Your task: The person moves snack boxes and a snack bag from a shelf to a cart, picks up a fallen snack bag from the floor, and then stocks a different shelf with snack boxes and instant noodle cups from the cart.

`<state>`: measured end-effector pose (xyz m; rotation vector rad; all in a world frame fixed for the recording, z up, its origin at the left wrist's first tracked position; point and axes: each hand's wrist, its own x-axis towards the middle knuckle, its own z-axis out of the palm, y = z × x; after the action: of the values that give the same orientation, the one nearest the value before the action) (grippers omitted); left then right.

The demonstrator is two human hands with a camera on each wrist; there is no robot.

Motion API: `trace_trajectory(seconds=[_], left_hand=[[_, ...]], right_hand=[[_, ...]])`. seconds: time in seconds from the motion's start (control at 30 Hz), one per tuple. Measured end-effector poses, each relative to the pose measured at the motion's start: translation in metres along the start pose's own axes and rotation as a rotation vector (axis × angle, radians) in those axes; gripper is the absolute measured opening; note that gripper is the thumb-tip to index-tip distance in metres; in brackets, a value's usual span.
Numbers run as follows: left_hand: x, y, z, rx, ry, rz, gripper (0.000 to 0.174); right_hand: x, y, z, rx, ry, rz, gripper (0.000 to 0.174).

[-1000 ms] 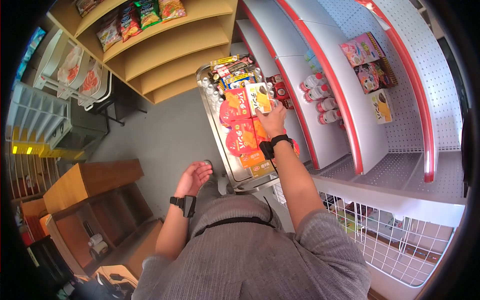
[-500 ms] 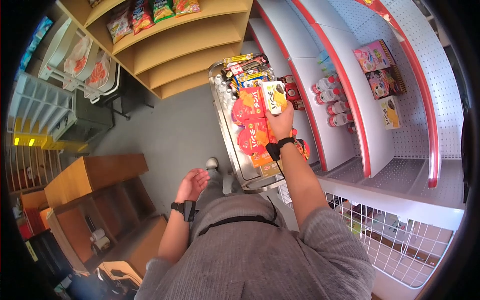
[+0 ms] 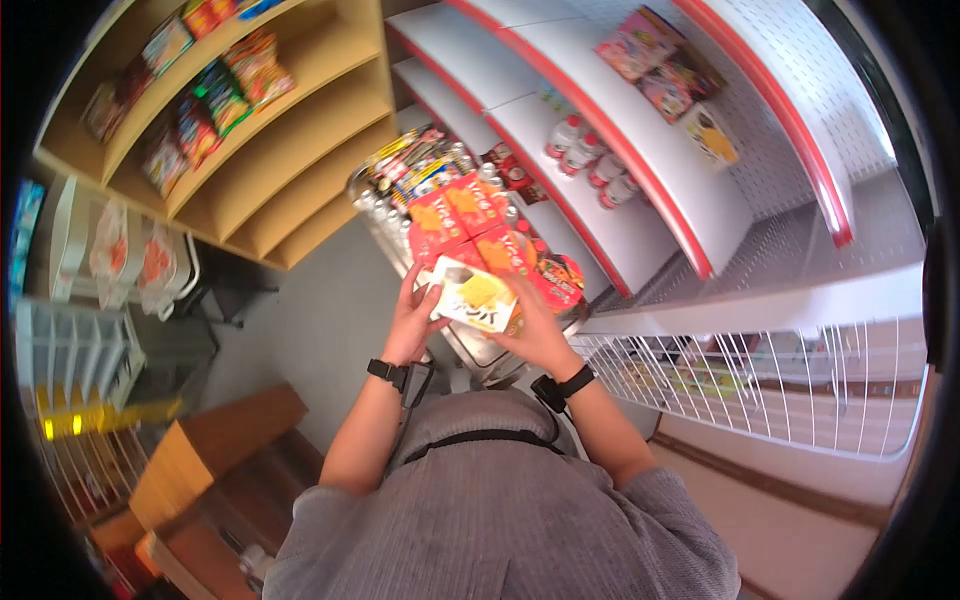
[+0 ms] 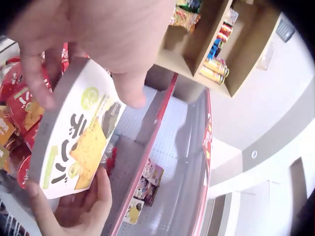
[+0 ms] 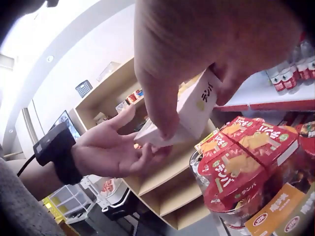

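A white cracker box (image 3: 475, 294) with a yellow cracker and black characters on its face is held up in front of the body, over the near end of the metal cart (image 3: 470, 352). My right hand (image 3: 541, 328) grips its right end, thumb and fingers on opposite sides, as the right wrist view shows. At the other end my left hand (image 3: 408, 322) holds the box, its thumb (image 4: 130, 91) by the face and its fingers (image 4: 35, 78) along the side. Just beyond lie red snack boxes (image 3: 462, 215) with the same characters.
To the right stands a white shelf unit with red edges (image 3: 640, 185), bearing bottles (image 3: 580, 158) and a similar white box (image 3: 710, 135). A wooden shelf (image 3: 320, 140) with snack bags (image 3: 222, 97) is at the back left. A white wire basket (image 3: 760, 385) hangs at the lower right.
My right hand has lifted the white cracker box off the red boxes and brought it toward the body. The left hand has come up to its other end. The head view has turned.
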<state>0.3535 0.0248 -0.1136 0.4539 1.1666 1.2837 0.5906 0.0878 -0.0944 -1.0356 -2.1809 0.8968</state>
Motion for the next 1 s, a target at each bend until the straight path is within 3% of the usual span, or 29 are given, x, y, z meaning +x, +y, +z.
trace_trajectory(seconds=[0.03, 0.17, 0.23, 0.3, 0.37, 0.5, 0.57, 0.67, 0.73, 0.77, 0.8, 0.87, 1.0], left_hand=[[0.001, 0.003, 0.01, 0.102, -0.047, -0.028, 0.064], [0.016, -0.015, 0.025, 0.159, -0.086, -0.013, 0.063], [0.02, -0.019, 0.035, 0.164, -0.144, -0.017, 0.062], [0.024, -0.024, 0.047, 0.165, -0.211, 0.008, 0.062], [0.03, -0.023, 0.059, 0.224, -0.263, 0.018, 0.063], [0.036, -0.016, 0.087, 0.405, -0.433, 0.078, 0.059], [0.025, 0.002, 0.111, 0.221, -0.364, 0.032, 0.055], [0.035, -0.008, 0.105, 0.248, -0.315, -0.002, 0.049], [0.039, -0.013, 0.09, 0.238, -0.309, -0.058, 0.047], [0.039, -0.017, 0.079, 0.249, -0.306, -0.121, 0.042], [0.039, -0.022, 0.067, 0.258, -0.303, -0.185, 0.038], [0.037, -0.032, 0.037, 0.21, -0.279, -0.188, 0.035], [0.015, -0.039, -0.015, 0.127, -0.128, -0.202, 0.029]], right_hand=[[-0.006, -0.004, -0.006, 0.002, -0.04, -0.027, 0.087], [-0.031, 0.003, -0.018, 0.118, 0.123, 0.097, 0.089], [-0.044, 0.004, -0.02, 0.207, 0.231, 0.132, 0.084], [-0.06, 0.017, -0.02, 0.58, 0.229, 0.301, 0.077], [-0.073, 0.023, -0.026, 0.587, 0.258, 0.371, 0.068], [-0.076, 0.022, -0.049, 0.503, 0.481, 0.283, 0.055], [-0.061, 0.015, -0.076, 0.469, 0.638, 0.236, 0.05], [-0.018, 0.009, -0.134, 0.33, 0.912, 0.159, 0.043], [0.013, 0.028, -0.177, -0.078, 1.047, 0.042, 0.038], [0.03, 0.036, -0.194, 0.132, 1.093, 0.097, 0.034], [0.047, 0.056, -0.214, 0.136, 1.141, 0.151, 0.03], [0.075, 0.059, -0.249, -0.167, 1.19, 0.242, 0.027], [0.123, 0.117, -0.294, -0.33, 1.169, 0.344, 0.029]])
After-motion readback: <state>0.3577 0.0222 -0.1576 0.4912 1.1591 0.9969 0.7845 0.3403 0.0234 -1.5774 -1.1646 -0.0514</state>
